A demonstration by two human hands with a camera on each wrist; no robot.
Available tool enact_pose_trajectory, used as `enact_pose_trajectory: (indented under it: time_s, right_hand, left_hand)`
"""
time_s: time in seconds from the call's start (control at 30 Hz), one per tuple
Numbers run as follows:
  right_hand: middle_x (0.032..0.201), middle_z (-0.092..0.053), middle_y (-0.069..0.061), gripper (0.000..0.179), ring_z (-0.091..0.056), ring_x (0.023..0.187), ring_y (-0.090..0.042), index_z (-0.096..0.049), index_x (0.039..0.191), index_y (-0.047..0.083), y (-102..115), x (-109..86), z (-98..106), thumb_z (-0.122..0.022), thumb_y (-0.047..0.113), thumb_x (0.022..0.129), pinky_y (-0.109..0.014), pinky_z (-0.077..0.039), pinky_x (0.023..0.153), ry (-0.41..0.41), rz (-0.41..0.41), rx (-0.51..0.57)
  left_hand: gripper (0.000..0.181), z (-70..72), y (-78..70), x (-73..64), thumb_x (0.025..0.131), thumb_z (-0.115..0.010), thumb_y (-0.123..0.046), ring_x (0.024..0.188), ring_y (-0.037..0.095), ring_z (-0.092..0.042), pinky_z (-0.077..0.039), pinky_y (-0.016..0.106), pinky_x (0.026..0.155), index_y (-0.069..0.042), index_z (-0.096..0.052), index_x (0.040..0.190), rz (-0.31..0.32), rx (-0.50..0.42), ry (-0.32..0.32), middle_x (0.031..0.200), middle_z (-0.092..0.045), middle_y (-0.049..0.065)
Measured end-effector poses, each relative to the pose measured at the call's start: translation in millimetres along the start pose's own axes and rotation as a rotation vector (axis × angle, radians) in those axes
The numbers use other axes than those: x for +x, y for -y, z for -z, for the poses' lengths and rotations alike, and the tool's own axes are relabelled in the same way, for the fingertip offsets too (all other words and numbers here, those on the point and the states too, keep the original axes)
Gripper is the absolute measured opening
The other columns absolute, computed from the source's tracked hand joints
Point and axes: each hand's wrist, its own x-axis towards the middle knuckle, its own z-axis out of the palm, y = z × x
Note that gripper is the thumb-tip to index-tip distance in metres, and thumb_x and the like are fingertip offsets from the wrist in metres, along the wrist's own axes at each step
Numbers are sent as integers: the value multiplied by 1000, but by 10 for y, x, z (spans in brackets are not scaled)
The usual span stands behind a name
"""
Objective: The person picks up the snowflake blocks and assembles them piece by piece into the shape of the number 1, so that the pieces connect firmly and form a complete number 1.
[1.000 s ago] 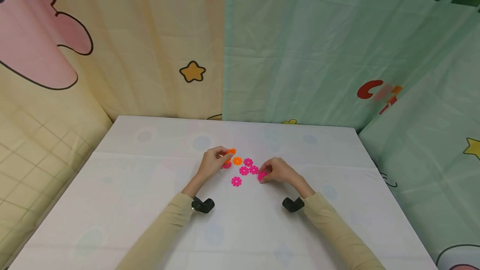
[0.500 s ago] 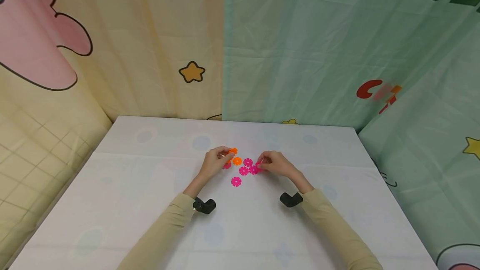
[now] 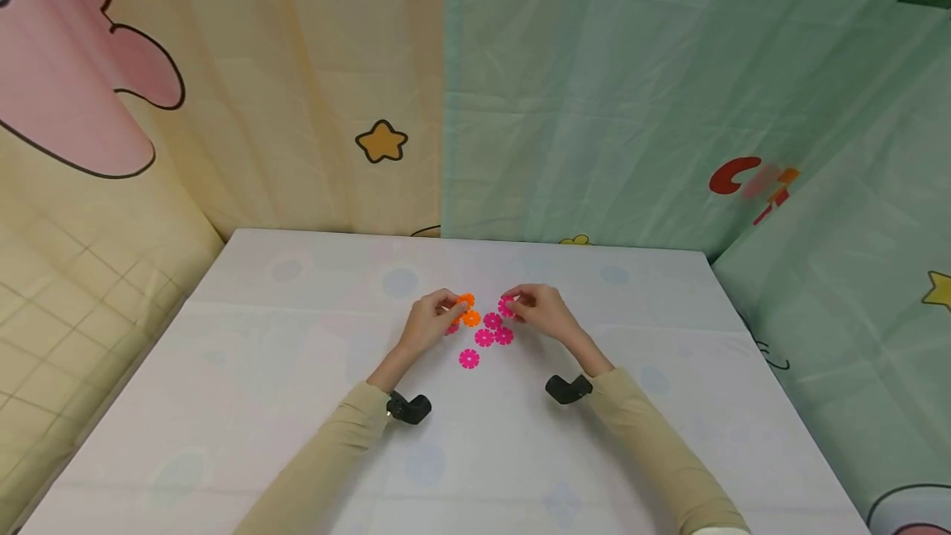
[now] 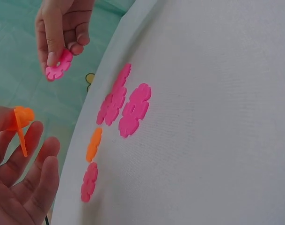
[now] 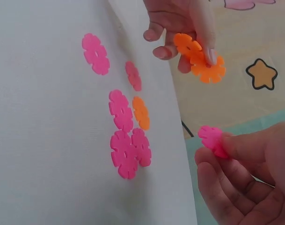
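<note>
My left hand [image 3: 427, 322] pinches two orange notched plastic discs [image 5: 207, 66], slotted together at an angle and raised off the table. Across from it, my right hand [image 3: 548, 310] pinches a bright pink disc of the same flower-like kind [image 5: 209, 138] between thumb and forefinger, also in the air. A gap separates the pink disc from the orange pair. Below the hands, several pink discs [image 5: 125, 154] lie flat, with three close together. A single orange disc [image 5: 141, 113] lies beside them, and a redder pink disc [image 4: 89, 183] is near the left hand.
A white cloth with faint pastel spots covers the table [image 3: 297, 436]. Its far edge meets a yellow curtain [image 3: 312, 89] and a green curtain [image 3: 579, 106]. One pink disc [image 3: 469, 359] lies nearer the front, apart from the others. Each wrist wears a black camera [image 3: 568, 389].
My right hand has lifted the pink disc from the right of the cluster and carried it up and toward the far side. My left hand has barely shifted, still holding the orange discs.
</note>
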Motion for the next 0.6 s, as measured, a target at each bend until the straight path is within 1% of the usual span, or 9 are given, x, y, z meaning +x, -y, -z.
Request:
enact_pose_trajectory:
  time_s: [0.07, 0.17, 0.3, 0.43, 0.6]
  right_hand:
    - [76, -65, -9, 21, -67, 74, -31, -69, 109, 5, 15, 10, -4, -64, 15, 92, -25, -55, 67, -15, -2, 17]
    - [73, -64, -8, 21, -67, 72, -31, -68, 109, 4, 40, 23, -8, -63, 15, 92, -25, -55, 66, -38, 3, 39]
    - [71, -64, -8, 22, -67, 69, -27, -68, 110, 5, 69, 49, -16, -63, 16, 92, -24, -54, 65, -71, 3, 63]
    - [72, -64, -8, 23, -66, 67, -24, -68, 111, 5, 98, 79, -31, -63, 17, 92, -23, -54, 64, -92, 7, 89]
    - [70, -63, -10, 24, -68, 69, -30, -68, 113, 3, 135, 100, -59, -63, 16, 92, -22, -54, 63, -127, 20, 128]
  left_hand:
    - [15, -8, -2, 3, 93, -63, -17, 64, 16, -58, -48, 18, 58, -2, -66, 95, -2, 3, 6, 92, -66, 21]
    - [15, -23, 0, 11, 93, -63, -18, 62, 14, -57, -49, 18, 57, -3, -65, 95, -18, 15, 7, 92, -66, 20]
    - [14, -46, 10, 26, 94, -61, -19, 61, 13, -55, -47, 19, 55, -5, -62, 96, -44, 54, 7, 92, -66, 17]
    - [14, -73, 9, 35, 95, -59, -18, 60, 13, -55, -45, 20, 54, -5, -60, 96, -62, 80, 20, 91, -67, 16]
    - [14, -104, -1, 36, 97, -58, -20, 60, 13, -54, -44, 21, 55, -6, -59, 96, -75, 114, 36, 86, -68, 14]
